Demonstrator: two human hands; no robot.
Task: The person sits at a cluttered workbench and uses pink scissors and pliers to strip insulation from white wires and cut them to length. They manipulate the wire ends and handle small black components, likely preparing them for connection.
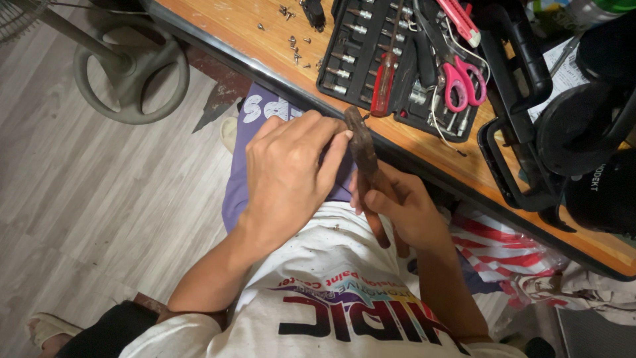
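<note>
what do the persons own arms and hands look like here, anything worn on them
Both hands are bare: no gloves, rings or watch show on the left hand or the right hand. Both forearms are uncovered too. Short white sleeves of a paint-speckled white t-shirt with printed lettering end near the picture's lower edge.

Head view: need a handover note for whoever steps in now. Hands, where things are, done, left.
Right hand: closed around the handles of rusty brown pliers, tip pointing toward the table.
Left hand: fingertips at the pliers' tip, pinching something too small to make out.
Both are over the lap, off the wooden table.
On the table: open black tool case with a red-handled screwdriver, pink-handled scissors, and loose screws.
Done: pliers in hand.
Left: whatever is held at the tip; cannot tell its state.
</note>
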